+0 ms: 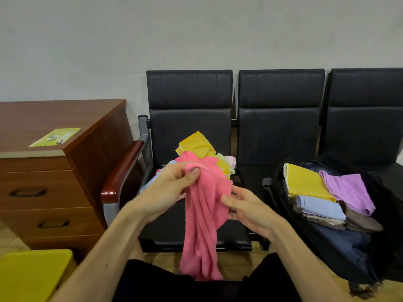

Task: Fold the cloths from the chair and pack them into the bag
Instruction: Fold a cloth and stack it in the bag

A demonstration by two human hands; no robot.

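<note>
A pink cloth (202, 225) hangs crumpled in front of the left black chair (189, 131). My left hand (172, 190) pinches its top edge between thumb and fingers. My right hand (246, 208) grips the cloth's right side lower down. Behind the cloth, a pile of unfolded cloths (202, 149), yellow on top with pale green, pink and light blue ones, lies on the chair seat. An open black bag (340, 243) leans on the middle chair at the right. It holds folded cloths: yellow (305, 184), purple (349, 190), light blue (320, 208) and brown.
A wooden drawer cabinet (54, 171) with a green leaflet (55, 137) on top stands at the left. A yellow stool (35, 275) is at the lower left. A third black chair (366, 116) stands at the far right, against a grey wall.
</note>
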